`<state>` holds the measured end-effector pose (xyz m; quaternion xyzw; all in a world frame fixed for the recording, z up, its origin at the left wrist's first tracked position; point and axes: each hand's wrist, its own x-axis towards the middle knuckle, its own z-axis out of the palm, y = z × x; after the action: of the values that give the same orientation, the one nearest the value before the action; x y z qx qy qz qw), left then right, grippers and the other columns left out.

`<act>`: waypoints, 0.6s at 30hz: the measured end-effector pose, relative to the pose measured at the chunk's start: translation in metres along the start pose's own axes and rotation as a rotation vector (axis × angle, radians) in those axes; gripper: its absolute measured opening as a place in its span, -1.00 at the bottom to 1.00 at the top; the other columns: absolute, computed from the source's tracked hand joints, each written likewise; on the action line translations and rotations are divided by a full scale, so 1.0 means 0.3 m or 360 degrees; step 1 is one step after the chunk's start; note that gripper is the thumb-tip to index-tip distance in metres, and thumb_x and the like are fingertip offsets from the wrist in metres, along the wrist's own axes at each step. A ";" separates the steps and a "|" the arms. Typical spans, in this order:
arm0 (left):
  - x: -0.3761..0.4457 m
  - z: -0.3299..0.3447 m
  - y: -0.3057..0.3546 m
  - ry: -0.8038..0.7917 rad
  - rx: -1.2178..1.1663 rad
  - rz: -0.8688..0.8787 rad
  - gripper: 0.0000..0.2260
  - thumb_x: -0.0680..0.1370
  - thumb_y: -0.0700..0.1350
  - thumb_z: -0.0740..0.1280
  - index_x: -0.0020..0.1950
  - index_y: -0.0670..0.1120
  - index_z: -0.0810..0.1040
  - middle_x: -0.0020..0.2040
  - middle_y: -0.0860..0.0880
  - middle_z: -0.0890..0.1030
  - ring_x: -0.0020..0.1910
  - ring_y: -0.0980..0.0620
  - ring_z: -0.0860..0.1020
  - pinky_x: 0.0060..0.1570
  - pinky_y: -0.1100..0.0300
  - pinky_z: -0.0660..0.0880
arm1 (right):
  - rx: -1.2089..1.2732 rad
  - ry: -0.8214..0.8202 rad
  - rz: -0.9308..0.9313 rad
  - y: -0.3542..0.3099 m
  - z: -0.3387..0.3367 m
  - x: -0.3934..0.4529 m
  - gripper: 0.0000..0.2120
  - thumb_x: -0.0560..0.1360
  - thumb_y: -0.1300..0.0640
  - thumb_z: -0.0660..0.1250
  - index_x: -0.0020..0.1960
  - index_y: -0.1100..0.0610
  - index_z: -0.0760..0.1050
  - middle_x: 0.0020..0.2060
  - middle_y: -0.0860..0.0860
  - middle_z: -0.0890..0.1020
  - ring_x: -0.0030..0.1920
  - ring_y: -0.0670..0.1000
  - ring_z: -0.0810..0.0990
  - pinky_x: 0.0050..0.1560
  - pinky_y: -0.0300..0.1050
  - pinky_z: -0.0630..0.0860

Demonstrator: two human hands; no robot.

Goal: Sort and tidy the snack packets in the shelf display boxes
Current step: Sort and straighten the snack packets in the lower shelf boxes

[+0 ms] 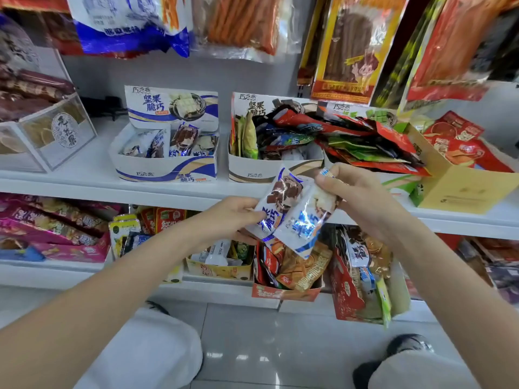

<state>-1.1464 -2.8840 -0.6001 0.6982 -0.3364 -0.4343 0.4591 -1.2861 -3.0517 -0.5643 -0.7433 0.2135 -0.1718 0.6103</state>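
Note:
I hold two white-and-blue snack packets in front of the middle shelf. My left hand [237, 217] grips the packet with brown chocolate pictured on it [276, 203]. My right hand [356, 197] grips the second white-and-blue packet [304, 223], which overlaps the first. Behind them on the shelf stands a blue-and-white display box [165, 171] with several matching packets inside. Right of it a second display box [261, 171] is crammed with mixed packets in green, red and black.
A yellow cardboard box [460, 189] with red packets sits at the right of the shelf [84, 189]. A clear box [59, 130] stands at the left. Bags hang overhead. The lower shelf holds more crowded display boxes [283, 293]. My knees are over the tiled floor [275, 346].

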 end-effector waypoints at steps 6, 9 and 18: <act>-0.009 -0.072 0.063 -0.0074 -0.0377 0.0059 -0.76 0.59 -0.02 0.16 0.13 -0.08 0.54 -0.05 -0.03 0.67 -0.13 0.08 0.63 -0.14 0.22 0.60 | -0.0279 0.0313 -0.0332 -0.054 0.161 0.131 -0.73 0.48 0.15 0.35 -0.31 0.25 0.38 -0.37 0.15 0.55 -0.35 0.00 0.52 -0.30 -0.06 0.44; -0.010 -0.111 0.087 0.0032 -0.0245 0.0208 -0.83 0.55 -0.10 0.27 0.12 -0.03 0.53 -0.01 -0.02 0.66 -0.13 0.11 0.63 -0.18 0.26 0.58 | -0.0157 0.0490 -0.0434 -0.096 0.202 0.165 -0.76 0.41 0.03 0.41 -0.14 0.19 0.46 -0.27 0.10 0.57 -0.27 0.03 0.56 -0.32 -0.03 0.48; -0.005 -0.374 0.111 0.0819 0.0242 0.0575 -0.87 0.56 -0.12 0.26 0.04 0.05 0.55 -0.04 0.07 0.62 -0.01 0.09 0.58 0.08 0.16 0.49 | -0.0238 0.0159 -0.0608 -0.253 0.413 0.332 -0.35 0.46 0.21 0.37 0.43 0.08 0.10 -0.02 -0.07 0.57 -0.07 -0.11 0.58 -0.03 -0.20 0.50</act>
<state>-1.0466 -2.8553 -0.5461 0.7464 -0.3591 -0.1287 0.5453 -1.1293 -2.9884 -0.5149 -0.8039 0.1110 -0.3047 0.4985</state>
